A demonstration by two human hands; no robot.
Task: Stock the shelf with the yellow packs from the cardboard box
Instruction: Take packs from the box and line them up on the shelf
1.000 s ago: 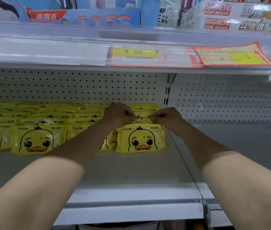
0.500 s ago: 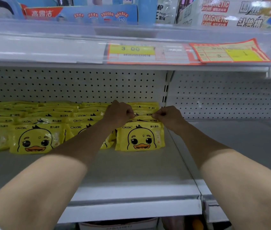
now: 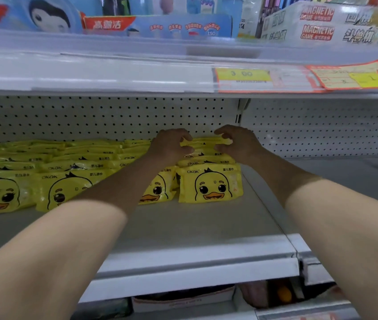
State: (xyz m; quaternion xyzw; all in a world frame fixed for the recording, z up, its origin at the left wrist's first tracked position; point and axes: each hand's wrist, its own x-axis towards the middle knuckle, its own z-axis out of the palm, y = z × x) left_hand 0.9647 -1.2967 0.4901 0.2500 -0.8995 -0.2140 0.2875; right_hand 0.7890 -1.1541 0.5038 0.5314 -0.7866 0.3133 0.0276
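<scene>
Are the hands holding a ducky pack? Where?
Cannot tell for sure. The left hand and right hand curl at the two ends of the rearmost yellow pack in the right row, but fingers and thumbs look parted.

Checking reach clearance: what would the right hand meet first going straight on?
Probably the rearmost yellow pack, at the right hand; behind it stands the perforated back panel. Depth is unclear.

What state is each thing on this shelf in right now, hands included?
Yellow duck-print packs: upright in rows, leaning back.
Rearmost yellow pack, right row: between both hands.
Left hand: fingers curled at its left end, grip unclear.
Right hand: fingers curled at its right end, grip unclear.
</scene>
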